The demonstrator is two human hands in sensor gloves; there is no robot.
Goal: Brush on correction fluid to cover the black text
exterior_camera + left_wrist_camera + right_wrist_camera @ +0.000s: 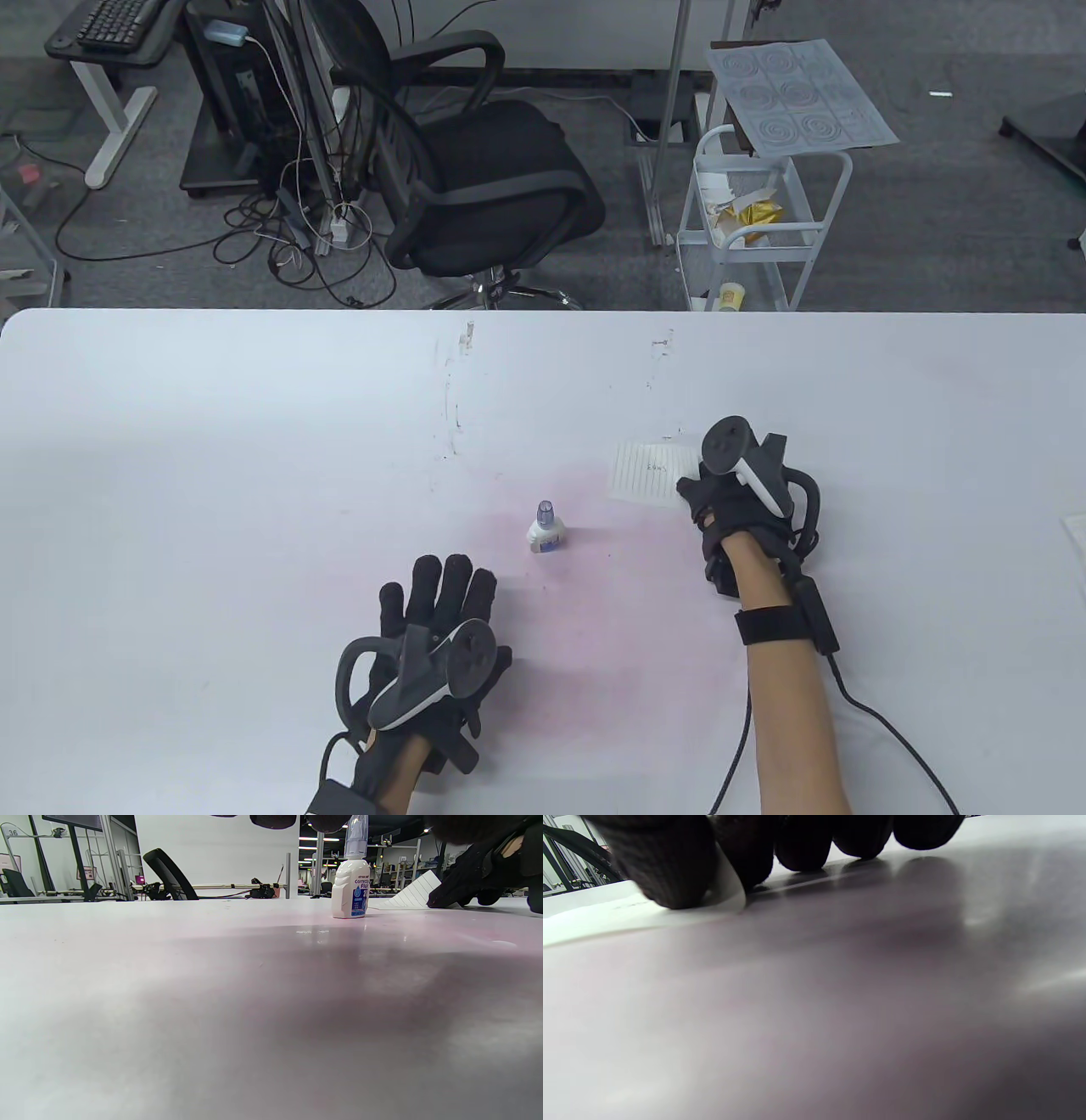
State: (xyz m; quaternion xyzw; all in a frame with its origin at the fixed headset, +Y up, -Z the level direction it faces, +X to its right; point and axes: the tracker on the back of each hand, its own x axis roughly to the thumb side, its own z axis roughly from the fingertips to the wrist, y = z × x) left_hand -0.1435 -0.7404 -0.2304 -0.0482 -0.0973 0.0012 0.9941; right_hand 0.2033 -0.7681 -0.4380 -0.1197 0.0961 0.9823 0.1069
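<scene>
A small white correction fluid bottle point(545, 528) with a clear bluish cap stands upright mid-table; it also shows in the left wrist view point(350, 887). A lined paper slip point(649, 471) with small black text lies to its right. My right hand point(700, 492) pinches the slip's near right corner between thumb and fingers; in the right wrist view the fingertips point(674, 866) grip the paper's corner point(725, 895) and lift it slightly. My left hand point(441, 594) lies flat and open on the table, fingers spread, below and left of the bottle, holding nothing.
The white table point(254, 475) has a pinkish stain around the bottle. A white sheet's edge point(1073, 539) lies at the far right. Beyond the far edge stand an office chair point(484, 170) and a white cart point(764, 221).
</scene>
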